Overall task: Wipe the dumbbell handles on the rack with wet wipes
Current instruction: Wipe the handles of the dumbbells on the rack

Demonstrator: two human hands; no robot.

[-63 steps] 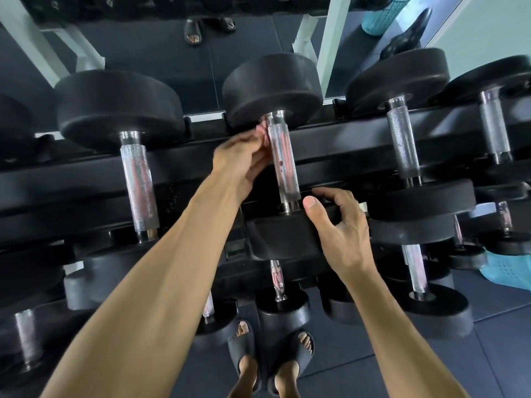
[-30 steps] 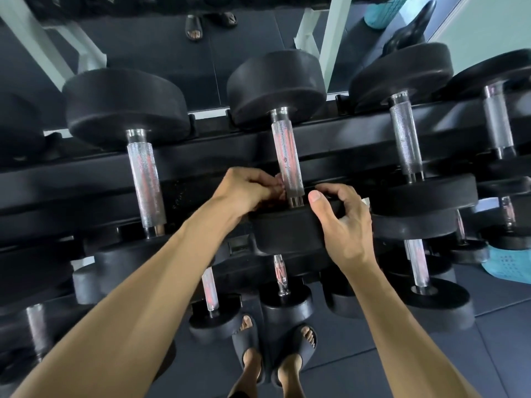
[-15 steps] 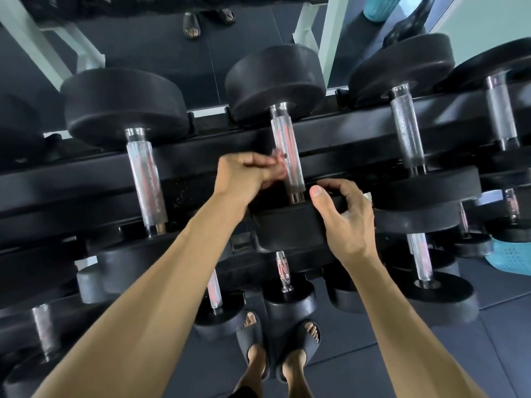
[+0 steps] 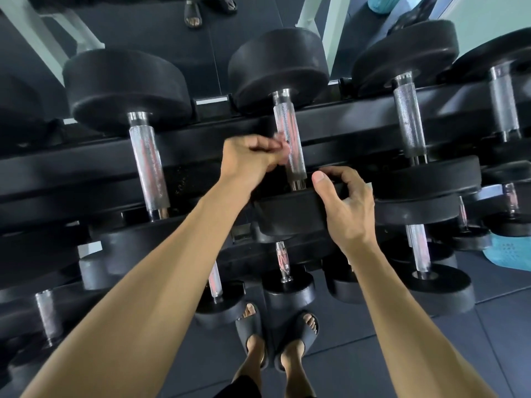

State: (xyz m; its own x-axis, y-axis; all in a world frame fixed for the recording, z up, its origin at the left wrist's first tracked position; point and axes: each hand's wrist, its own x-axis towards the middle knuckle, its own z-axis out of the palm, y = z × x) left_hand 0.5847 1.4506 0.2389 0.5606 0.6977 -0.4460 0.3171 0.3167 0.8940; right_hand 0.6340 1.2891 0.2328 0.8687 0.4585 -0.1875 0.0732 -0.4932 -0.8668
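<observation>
Two hands at frame centre: left hand (image 4: 250, 160) pinches a wipe (image 4: 283, 145) against the middle handle (image 4: 288, 145), apparently to rub it; right hand (image 4: 344, 205) grips the near head (image 4: 290, 214), likely steadying the dumbbell. Rack (image 4: 201, 165), black, tiered, spans the frame and carries more dumbbells. Floor (image 4: 373, 334), dark mats, lower right; teal basket (image 4: 508, 251) at right edge.

handle (image 4: 288, 136) flanks: open gaps | ends: weight heads (image 4: 277, 64) block
</observation>
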